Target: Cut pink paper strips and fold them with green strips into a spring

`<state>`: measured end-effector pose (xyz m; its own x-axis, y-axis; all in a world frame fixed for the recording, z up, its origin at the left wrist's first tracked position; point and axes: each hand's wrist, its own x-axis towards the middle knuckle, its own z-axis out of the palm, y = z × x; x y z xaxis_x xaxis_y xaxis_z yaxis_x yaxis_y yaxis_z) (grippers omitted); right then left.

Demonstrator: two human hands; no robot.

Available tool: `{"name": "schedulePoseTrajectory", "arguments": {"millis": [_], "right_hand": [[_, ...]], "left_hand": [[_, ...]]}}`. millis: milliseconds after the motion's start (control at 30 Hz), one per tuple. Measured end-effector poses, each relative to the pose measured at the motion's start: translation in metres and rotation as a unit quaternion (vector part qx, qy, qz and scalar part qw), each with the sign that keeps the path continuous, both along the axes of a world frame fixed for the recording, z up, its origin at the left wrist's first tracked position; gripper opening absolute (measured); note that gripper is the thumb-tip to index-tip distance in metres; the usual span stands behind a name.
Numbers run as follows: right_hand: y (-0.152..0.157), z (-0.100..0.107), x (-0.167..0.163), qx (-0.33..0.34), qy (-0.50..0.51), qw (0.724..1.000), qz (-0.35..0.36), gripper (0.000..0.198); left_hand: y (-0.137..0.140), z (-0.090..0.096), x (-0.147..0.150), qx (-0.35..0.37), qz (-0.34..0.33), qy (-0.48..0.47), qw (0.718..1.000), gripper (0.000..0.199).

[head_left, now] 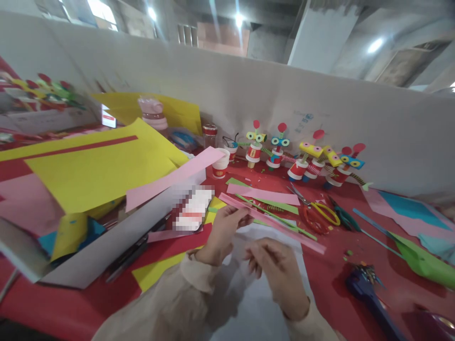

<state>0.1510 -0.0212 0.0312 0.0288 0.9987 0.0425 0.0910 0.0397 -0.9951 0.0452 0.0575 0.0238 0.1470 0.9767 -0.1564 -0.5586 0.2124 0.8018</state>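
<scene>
My left hand (227, 229) is closed in a pinch at a long, narrow pink paper strip (284, 228). The strip slants from behind those fingers down to the right. My right hand (275, 270) is nearer to me, over a white sheet (256, 310), with thumb and fingers drawn together. What lies between its fingertips, if anything, is too small and blurred to make out. Thin green strips (275, 217) run beside the pink strip. Behind them lie a wider flat pink strip (263, 193) and a green one partly beneath it.
Scissors with yellow handles (325, 213), teal-handled pliers (343, 214) and a purple tool (373, 298) lie at right. Several paper-cup figures (275, 154) stand along the wall, with a stack of cups (220, 163) nearby. A white box (95, 251) and yellow sheets (103, 175) fill the left.
</scene>
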Motion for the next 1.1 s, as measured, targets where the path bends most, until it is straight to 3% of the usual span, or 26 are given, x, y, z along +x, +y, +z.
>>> {"name": "schedulePoseTrajectory", "arguments": {"millis": [33, 100, 167, 200, 367, 667, 867, 1100], "right_hand": [[0.001, 0.003, 0.000, 0.089, -0.096, 0.991, -0.035, 0.021], [0.009, 0.007, 0.002, 0.214, -0.248, 0.936, -0.126, 0.021], [0.024, 0.007, 0.007, 0.221, -0.344, 0.899, -0.156, 0.029], [0.032, 0.007, 0.010, 0.200, -0.370, 0.897, -0.139, 0.026], [0.051, 0.003, 0.018, 0.109, -0.383, 0.915, -0.064, 0.025], [0.039, -0.004, 0.028, 0.108, -0.312, 0.940, -0.083, 0.026], [0.037, 0.000, 0.026, 0.101, -0.288, 0.950, -0.074, 0.019], [0.037, 0.000, 0.028, 0.069, -0.255, 0.962, -0.063, 0.022]], "left_hand": [[-0.001, -0.001, 0.002, 0.010, -0.010, 0.005, 1.000, 0.013], [-0.003, -0.004, 0.007, 0.037, -0.033, 0.007, 0.999, 0.017], [-0.004, -0.005, 0.009, 0.046, -0.045, 0.012, 0.998, 0.020], [-0.004, -0.006, 0.009, 0.043, -0.047, 0.022, 0.998, 0.020], [0.006, -0.001, -0.006, 0.022, -0.023, 0.084, 0.996, 0.017], [0.014, 0.007, -0.025, 0.018, -0.093, 0.082, 0.992, 0.014], [0.013, 0.008, -0.025, 0.023, -0.073, 0.122, 0.990, 0.014], [0.010, 0.010, -0.020, 0.011, -0.063, 0.094, 0.994, 0.016]]}}
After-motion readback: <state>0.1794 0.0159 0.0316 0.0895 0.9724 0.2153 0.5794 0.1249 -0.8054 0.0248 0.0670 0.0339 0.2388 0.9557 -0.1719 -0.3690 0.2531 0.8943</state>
